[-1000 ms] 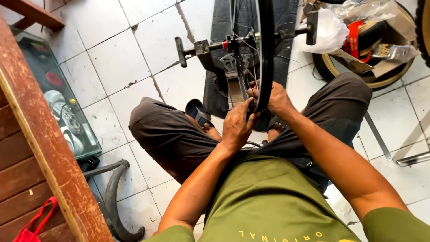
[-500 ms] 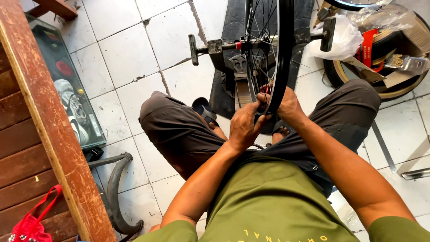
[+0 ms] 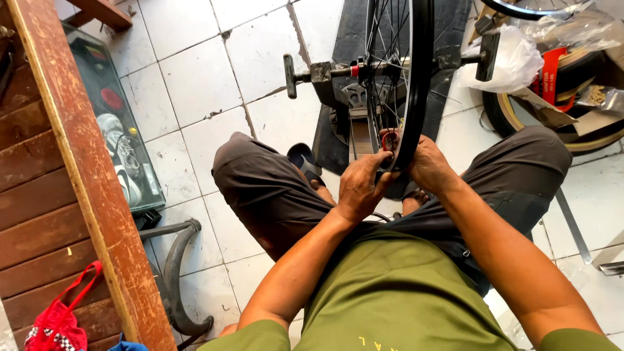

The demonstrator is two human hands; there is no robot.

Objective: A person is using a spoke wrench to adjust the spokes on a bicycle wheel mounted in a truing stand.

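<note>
Little moved since earlier frame: our hands stay at lower edge of black bicycle wheel point(image 3: 416, 78), wheel upright in truing stand point(image 3: 325, 71) on tiled floor point(image 3: 188, 78). Left hand point(image 3: 357, 185): fingers pinched on small red tool point(image 3: 390, 140) at spokes. Right hand point(image 3: 430, 166): fingers wrapped round rim. We sit, knees either side. Tyre point(image 3: 179, 273) lies by wooden bench point(image 3: 78, 169).

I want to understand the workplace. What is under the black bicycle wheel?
Under the bicycle wheel lies a black mat on the white tiled floor, with a metal stand on it. Both hands cover the rim's lowest part.
</note>
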